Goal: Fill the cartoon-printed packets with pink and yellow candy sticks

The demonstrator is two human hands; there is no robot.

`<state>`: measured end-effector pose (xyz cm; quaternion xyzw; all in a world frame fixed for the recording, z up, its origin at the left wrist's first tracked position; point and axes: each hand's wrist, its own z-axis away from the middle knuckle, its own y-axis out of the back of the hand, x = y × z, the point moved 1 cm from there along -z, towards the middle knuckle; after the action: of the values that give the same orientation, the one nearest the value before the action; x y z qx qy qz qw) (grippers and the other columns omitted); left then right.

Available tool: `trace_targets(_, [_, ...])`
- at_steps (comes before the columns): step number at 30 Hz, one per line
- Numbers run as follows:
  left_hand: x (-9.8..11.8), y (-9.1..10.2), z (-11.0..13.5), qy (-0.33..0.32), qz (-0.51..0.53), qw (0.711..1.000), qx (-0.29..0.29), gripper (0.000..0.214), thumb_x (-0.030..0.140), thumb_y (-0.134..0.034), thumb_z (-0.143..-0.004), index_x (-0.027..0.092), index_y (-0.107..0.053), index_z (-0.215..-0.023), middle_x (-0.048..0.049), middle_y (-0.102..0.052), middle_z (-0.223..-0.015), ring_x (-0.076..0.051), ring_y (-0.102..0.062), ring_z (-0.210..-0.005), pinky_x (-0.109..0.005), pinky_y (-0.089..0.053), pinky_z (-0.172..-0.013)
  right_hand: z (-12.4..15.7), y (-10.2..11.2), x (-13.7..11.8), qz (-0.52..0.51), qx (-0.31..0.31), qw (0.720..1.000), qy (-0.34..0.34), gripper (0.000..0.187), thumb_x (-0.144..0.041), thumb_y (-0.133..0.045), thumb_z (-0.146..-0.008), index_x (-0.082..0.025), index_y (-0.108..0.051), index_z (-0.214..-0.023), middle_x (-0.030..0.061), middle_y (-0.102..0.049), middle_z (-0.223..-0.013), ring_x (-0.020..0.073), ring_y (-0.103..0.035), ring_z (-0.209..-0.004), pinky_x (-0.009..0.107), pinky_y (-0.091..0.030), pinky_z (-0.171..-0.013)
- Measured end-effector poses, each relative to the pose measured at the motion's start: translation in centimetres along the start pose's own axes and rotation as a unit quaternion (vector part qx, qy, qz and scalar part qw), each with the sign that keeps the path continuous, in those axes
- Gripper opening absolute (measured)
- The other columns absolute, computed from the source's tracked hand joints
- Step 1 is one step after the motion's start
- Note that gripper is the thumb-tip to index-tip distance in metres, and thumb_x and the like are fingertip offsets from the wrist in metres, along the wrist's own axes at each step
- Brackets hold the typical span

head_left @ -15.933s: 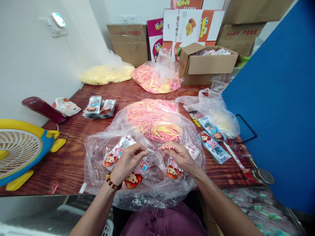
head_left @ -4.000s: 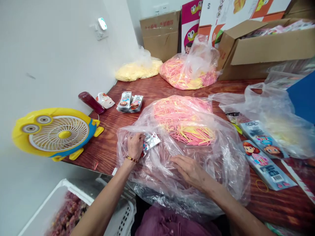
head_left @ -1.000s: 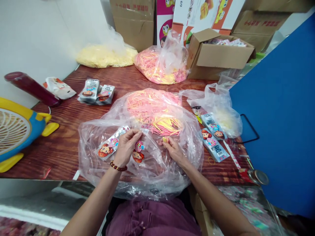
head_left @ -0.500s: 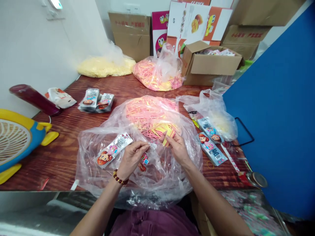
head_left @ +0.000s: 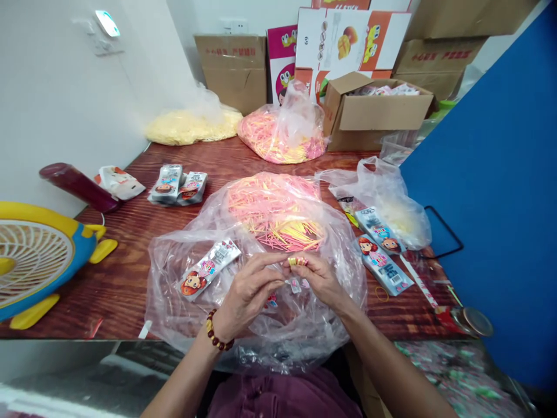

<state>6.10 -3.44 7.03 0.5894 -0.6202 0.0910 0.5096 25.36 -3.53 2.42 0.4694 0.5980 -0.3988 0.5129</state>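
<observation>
A small bundle of pink and yellow sticks (head_left: 298, 262) is pinched in the fingers of my right hand (head_left: 322, 281), its ends facing me. My left hand (head_left: 250, 296), a beaded bracelet on its wrist, reaches in beside it with fingers stretched out. The left index fingertip is at the bundle's end. Just below the fingertips shows a small clear plastic piece (head_left: 296, 284); whether a finger touches it I cannot tell. Under both hands spreads a large clear bag (head_left: 187, 244) with loose pink and yellow sticks (head_left: 274, 203). A printed packet stack (head_left: 211, 270) lies on its left part.
More printed packets (head_left: 385, 264) lie right, beside a knotted clear bag (head_left: 398, 215). Another packet pile (head_left: 167, 183), a dark red bottle (head_left: 80, 187) and a yellow-blue fan (head_left: 39, 255) stand left. Filled bags (head_left: 282, 136) and an open carton (head_left: 383, 113) are behind. A blue panel (head_left: 491, 191) borders the right.
My left hand has moved right to the bundle and its fingers have straightened from a pinch. My right hand has lowered and turned the sticks end-on. The view has shifted slightly.
</observation>
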Motion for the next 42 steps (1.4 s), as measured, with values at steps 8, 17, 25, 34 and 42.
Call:
trace_targets(8, [0.6,-0.8,-0.4,-0.061,0.02,0.998,0.01,0.02,0.007,-0.06,-0.089,0.018,-0.067,-0.104,-0.014,-0.065,-0.123,-0.023,-0.059,-0.116,-0.041,-0.048,-0.096,0.0,-0.4,-0.9,0.004,-0.033,0.999,0.02,0.028,-0.044,-0.056,-0.092,-0.019,-0.066,-0.085,0.0001,-0.061,-0.076,0.0127,-0.053,-0.068,0.024,-0.042,-0.064])
trace_targets(17, [0.8,-0.8,-0.2,-0.062,0.027,0.998,0.009,0.023,0.003,-0.061,-0.087,0.016,-0.068,-0.105,-0.0139,-0.064,-0.125,-0.022,-0.058,-0.116,-0.038,-0.046,-0.097,0.0,-0.4,-0.8,0.028,-0.067,0.996,0.049,0.029,-0.041,-0.054,-0.095,-0.018,-0.063,-0.079,-0.0015,-0.056,-0.071,0.0116,-0.049,-0.066,0.024,-0.039,-0.062])
trace_targets(25, [1.0,-1.0,-0.1,-0.059,0.026,0.998,0.013,0.025,0.001,-0.06,-0.087,0.015,-0.068,-0.106,-0.014,-0.064,-0.125,-0.021,-0.058,-0.118,-0.037,-0.046,-0.098,0.1,-0.3,-1.0,0.037,-0.083,0.995,0.047,0.024,-0.036,-0.052,-0.096,-0.018,-0.061,-0.083,-0.0016,-0.055,-0.075,0.0117,-0.05,-0.07,0.023,-0.04,-0.066])
trace_targets(34, [1.0,-1.1,-0.1,-0.053,0.025,0.998,0.015,0.022,0.002,-0.06,-0.087,0.016,-0.069,-0.103,-0.0128,-0.066,-0.118,-0.021,-0.06,-0.114,-0.037,-0.048,-0.095,0.2,-0.2,-0.8,0.047,-0.091,0.994,0.042,0.027,-0.039,-0.05,-0.097,-0.018,-0.062,-0.084,0.0005,-0.059,-0.079,0.0137,-0.054,-0.074,0.025,-0.043,-0.07])
trace_targets(42, [0.9,-1.2,-0.2,-0.051,0.018,0.999,0.009,0.022,0.003,-0.06,-0.087,0.016,-0.068,-0.104,-0.0126,-0.065,-0.121,-0.02,-0.059,-0.114,-0.035,-0.048,-0.095,0.1,0.0,-0.7,0.051,-0.091,0.994,0.033,0.03,-0.043,-0.049,-0.097,-0.018,-0.062,-0.085,0.0007,-0.06,-0.079,0.0137,-0.054,-0.073,0.025,-0.043,-0.069])
